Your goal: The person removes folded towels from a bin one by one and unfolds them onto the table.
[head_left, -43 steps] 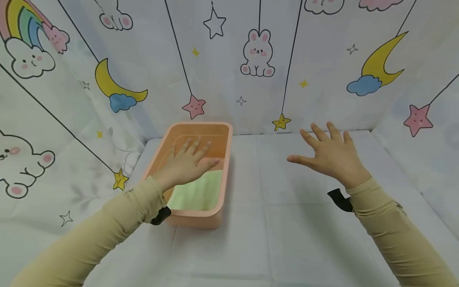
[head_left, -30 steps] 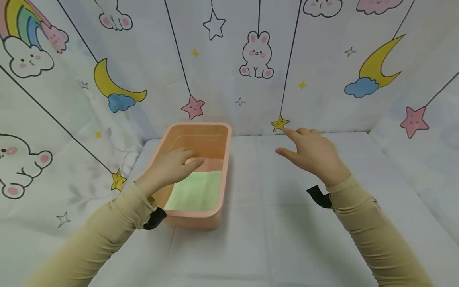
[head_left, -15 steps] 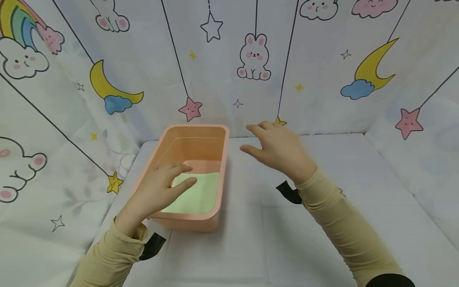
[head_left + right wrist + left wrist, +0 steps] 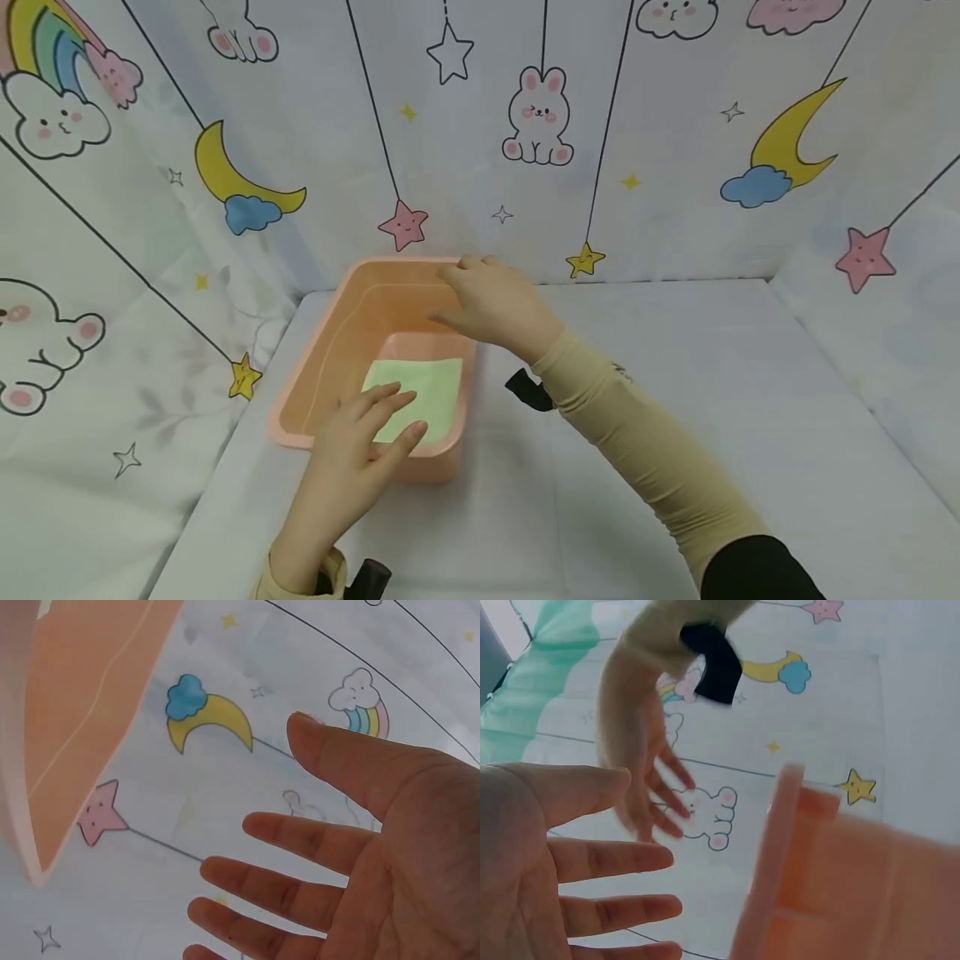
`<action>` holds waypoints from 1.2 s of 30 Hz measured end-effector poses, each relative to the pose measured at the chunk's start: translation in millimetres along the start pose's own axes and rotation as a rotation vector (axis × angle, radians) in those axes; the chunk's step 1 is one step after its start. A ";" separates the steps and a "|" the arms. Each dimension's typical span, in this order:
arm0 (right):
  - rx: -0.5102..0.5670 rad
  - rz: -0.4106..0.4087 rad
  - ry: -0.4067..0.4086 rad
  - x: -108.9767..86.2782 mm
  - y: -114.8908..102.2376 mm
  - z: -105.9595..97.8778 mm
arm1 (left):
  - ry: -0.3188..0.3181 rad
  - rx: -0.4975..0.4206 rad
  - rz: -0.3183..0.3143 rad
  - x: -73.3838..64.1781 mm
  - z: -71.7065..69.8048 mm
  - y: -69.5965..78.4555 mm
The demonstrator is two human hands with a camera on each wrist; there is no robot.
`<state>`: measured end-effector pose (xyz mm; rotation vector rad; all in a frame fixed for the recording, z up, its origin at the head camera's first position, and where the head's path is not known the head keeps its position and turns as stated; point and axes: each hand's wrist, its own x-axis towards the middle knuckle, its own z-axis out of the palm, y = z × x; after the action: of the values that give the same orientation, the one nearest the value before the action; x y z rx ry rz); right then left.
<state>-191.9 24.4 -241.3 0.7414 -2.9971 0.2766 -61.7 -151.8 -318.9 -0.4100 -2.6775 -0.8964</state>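
A peach plastic tub (image 4: 318, 367) stands on the white-covered table, left of the middle in the head view. Flat on its floor lies a light green sheet (image 4: 431, 387). My left hand (image 4: 348, 454) is over the tub's near edge with fingers spread, holding nothing; its fingertips overlap the sheet in the head view. Over the far right corner of the tub is my right hand (image 4: 506, 308), fingers loosely extended. In the right wrist view the fingers (image 4: 300, 844) are apart with nothing between them, and the tub's rim (image 4: 34, 866) shows to the left.
White cloth with printed moons, stars and rabbits (image 4: 537, 117) hangs behind and along the sides. The white tabletop (image 4: 637, 392) extends to the right of the tub. A black band piece (image 4: 531, 390) hangs at the right wrist.
My right hand has moved left from the right side of the table to the tub's far right corner. My left hand has drawn back toward the near edge. The tub stays in place.
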 end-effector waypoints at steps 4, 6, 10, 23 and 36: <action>0.002 -0.037 -0.005 19.3 -11.7 4.3 | 0.037 0.038 0.027 -9.6 13.5 5.4; -0.008 -0.058 -0.001 28.2 -17.4 6.4 | 0.067 0.051 0.018 -15.0 18.8 7.4; 0.026 -0.075 -0.016 42.9 -28.7 9.4 | 0.141 0.089 -0.041 -23.6 26.0 8.2; 0.132 0.095 -0.104 91.1 -56.7 43.8 | 0.225 0.217 -0.121 -43.1 42.3 1.1; 0.140 0.236 -0.126 121.5 -77.4 94.0 | 0.300 0.339 0.015 -43.8 30.1 -8.1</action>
<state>-263.2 -115.8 -311.0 0.4266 -3.2144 0.4700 -29.8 -147.1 -361.8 -0.1990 -2.4756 -0.4421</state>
